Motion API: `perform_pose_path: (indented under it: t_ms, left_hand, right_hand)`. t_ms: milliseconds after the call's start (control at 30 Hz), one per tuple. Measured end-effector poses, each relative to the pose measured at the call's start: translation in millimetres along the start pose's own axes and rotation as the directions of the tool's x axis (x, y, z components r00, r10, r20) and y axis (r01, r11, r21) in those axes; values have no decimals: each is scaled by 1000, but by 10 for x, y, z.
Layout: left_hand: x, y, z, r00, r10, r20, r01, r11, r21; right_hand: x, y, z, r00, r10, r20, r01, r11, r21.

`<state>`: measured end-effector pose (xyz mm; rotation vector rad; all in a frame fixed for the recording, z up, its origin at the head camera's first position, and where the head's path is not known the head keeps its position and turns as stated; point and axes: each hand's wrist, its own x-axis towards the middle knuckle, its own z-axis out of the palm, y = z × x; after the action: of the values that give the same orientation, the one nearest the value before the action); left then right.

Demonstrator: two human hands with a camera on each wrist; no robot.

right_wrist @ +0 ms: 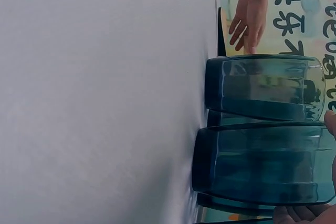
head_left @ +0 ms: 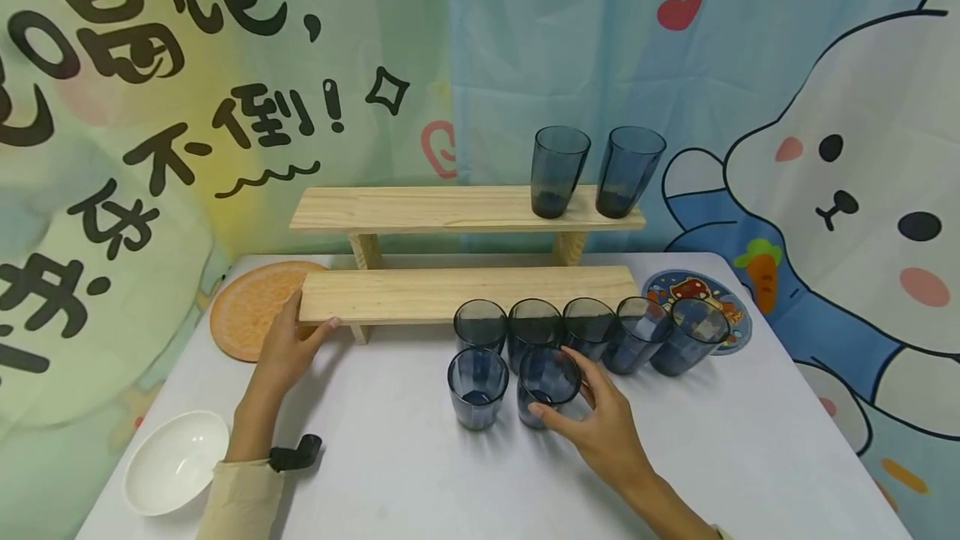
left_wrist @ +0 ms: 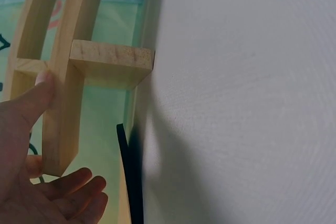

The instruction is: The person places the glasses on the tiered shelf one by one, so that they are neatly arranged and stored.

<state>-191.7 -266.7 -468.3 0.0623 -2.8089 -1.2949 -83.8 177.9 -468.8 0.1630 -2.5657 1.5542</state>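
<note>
My left hand holds the left end of the lower board of a two-tier wooden shelf. In the left wrist view its thumb presses the edge of the board, while the other fingers extend past the end. My right hand grips a blue-tinted glass tumbler, thumb on the near side and fingers round the right side. That held tumbler stands upright, its base at the white tabletop. A matching tumbler sits just left of it. Behind them, several more tumblers form a row before the lower board.
Two tumblers stand on the right part of the upper board. A white bowl is at the table's left edge. An orange round mat lies back left, and a blue patterned mat back right. Printed curtains hang behind.
</note>
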Motion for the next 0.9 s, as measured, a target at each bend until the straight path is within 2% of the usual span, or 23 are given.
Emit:
perform_pose_path:
  t_ms: [167, 433, 900]
  left_hand:
    - [-2, -4, -2, 1000, -7, 2, 7, 1000, 13]
    - [14, -21, 1, 1000, 31, -4, -31, 1000, -6]
    - [-6, -10, 7, 1000, 5, 13, -5, 1000, 3]
  right_hand:
    - [-4, 20, 15, 1000, 7, -1, -7, 1000, 14]
    - [1, 28, 19, 1000, 4, -4, -4, 999, 51]
    - [-8, 53, 38, 1000, -17, -16, 19, 996, 86]
